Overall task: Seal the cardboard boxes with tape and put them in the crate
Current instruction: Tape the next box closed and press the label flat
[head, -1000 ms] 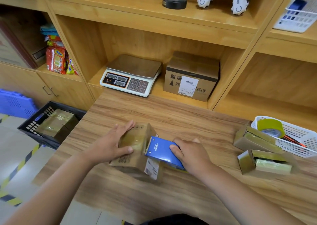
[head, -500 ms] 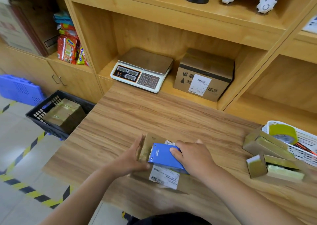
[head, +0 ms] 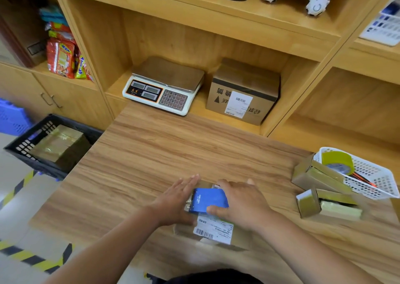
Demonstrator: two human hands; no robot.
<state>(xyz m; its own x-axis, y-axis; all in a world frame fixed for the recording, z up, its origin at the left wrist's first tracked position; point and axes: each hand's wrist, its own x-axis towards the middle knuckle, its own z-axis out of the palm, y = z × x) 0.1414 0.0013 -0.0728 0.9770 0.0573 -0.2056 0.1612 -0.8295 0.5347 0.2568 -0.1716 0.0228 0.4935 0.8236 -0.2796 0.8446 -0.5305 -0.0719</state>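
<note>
A small cardboard box (head: 213, 231) with a white barcode label lies on the wooden table (head: 173, 149) near its front edge. A blue tape dispenser (head: 206, 199) sits on top of the box, and my right hand (head: 240, 203) grips it from the right. My left hand (head: 177, 199) lies flat with straight fingers against the box's left side. Two unsealed cardboard boxes (head: 318, 177) (head: 324, 205) lie at the table's right. The black crate (head: 49, 147) stands on the floor to the left and holds a taped box (head: 58, 143).
A white basket (head: 372, 175) with a yellow tape roll (head: 337, 162) sits at the right edge. On the shelf behind stand a weighing scale (head: 164, 89) and a larger labelled carton (head: 244, 93). Snack packets (head: 62, 56) fill the left shelf. A blue crate (head: 10, 117) is far left.
The box has been turned so its label faces up and toward me. My left hand went from cupping the box's top to lying flat at its left side. The dispenser stayed on top.
</note>
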